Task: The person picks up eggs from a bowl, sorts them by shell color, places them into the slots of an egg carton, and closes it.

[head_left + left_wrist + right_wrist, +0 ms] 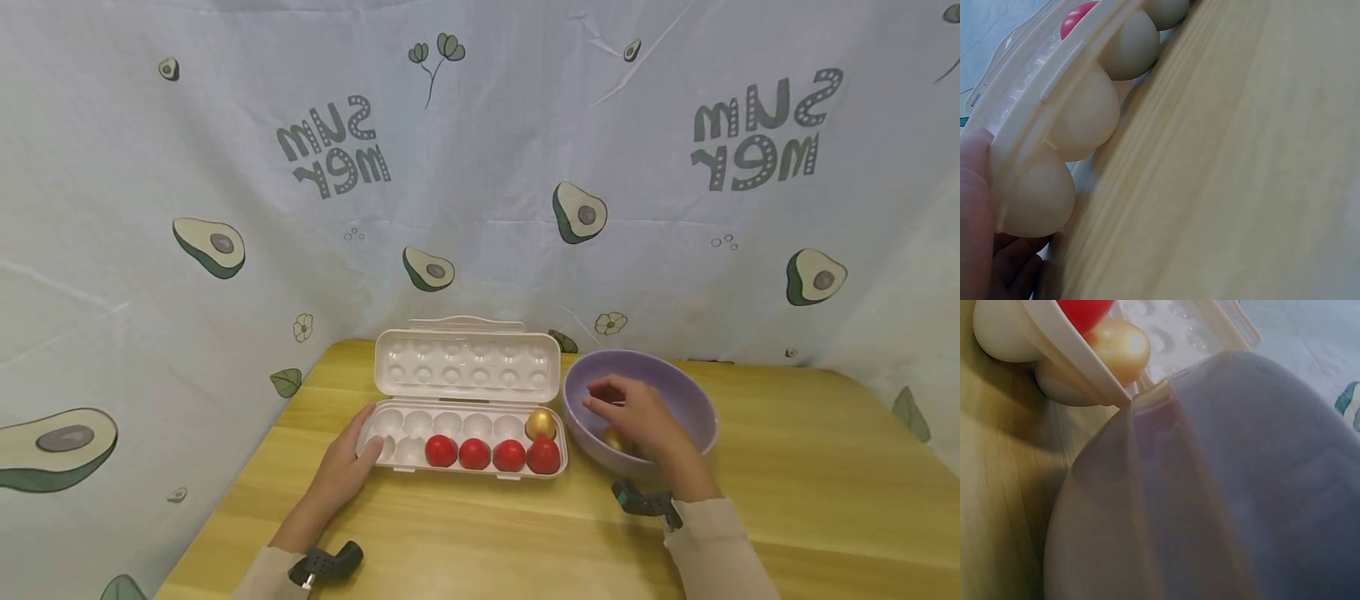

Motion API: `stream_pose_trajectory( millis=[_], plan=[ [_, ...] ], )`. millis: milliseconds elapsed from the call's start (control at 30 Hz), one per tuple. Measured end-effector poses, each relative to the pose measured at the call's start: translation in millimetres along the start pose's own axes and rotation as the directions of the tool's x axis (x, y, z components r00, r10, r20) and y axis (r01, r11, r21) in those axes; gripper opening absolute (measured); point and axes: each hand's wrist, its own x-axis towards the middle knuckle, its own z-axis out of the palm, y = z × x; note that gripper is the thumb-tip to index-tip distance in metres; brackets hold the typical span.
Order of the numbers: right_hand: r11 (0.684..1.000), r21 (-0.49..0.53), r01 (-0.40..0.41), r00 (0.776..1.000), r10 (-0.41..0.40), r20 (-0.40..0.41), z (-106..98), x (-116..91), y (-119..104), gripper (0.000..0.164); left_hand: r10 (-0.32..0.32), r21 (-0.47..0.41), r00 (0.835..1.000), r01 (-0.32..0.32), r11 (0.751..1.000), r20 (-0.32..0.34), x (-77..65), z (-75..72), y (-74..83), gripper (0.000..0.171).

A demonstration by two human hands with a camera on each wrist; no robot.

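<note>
An open-lidded white plastic egg box [461, 470] sits on the table, its lid [467, 367] tilted back. Its front row holds several red eggs [474, 454]; one gold egg [540, 423] fills the back row's right-end cup. My left hand [347, 462] grips the box's left end, thumb by the rim and fingers low beside the cups in the left wrist view. Over a purple bowl [678, 392] hovers my right hand [637, 412], fingers loosely bent, nothing seen between them. Beneath it shows a gold egg [617, 438], partly hidden. The right wrist view shows the bowl's wall [1147, 525], not the hand.
The bowl stands close against the box's right end. Behind the wooden table [480, 533] hangs a pale curtain [495, 150] printed with avocados. Dark camera mounts [326, 565] are strapped at both wrists.
</note>
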Motion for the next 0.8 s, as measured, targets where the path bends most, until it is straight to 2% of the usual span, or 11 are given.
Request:
stream_pose_trajectory(
  millis=[233, 467, 800],
  plan=[
    [0.999, 0.021, 0.044, 0.998, -0.045, 0.036, -1, -2, 0, 0.031, 0.003, -0.008, 1.0, -0.003, 1.0, 0.008, 1.6, 1.1, -0.8, 0.055],
    [0.999, -0.039, 0.011, 0.999, -0.009, 0.053, -7, -7, 9, 0.033, 0.005, -0.007, 1.0, -0.005, 1.0, 0.004, -1.2, 0.6, -0.2, 0.054],
    [0.993, -0.117, 0.013, 0.995, -0.001, 0.098, -19, -11, 12, 0.03, 0.02, 0.005, 1.0, -0.02, 1.0, -0.005, 0.0, 0.1, -0.5, 0.054]
  ],
)
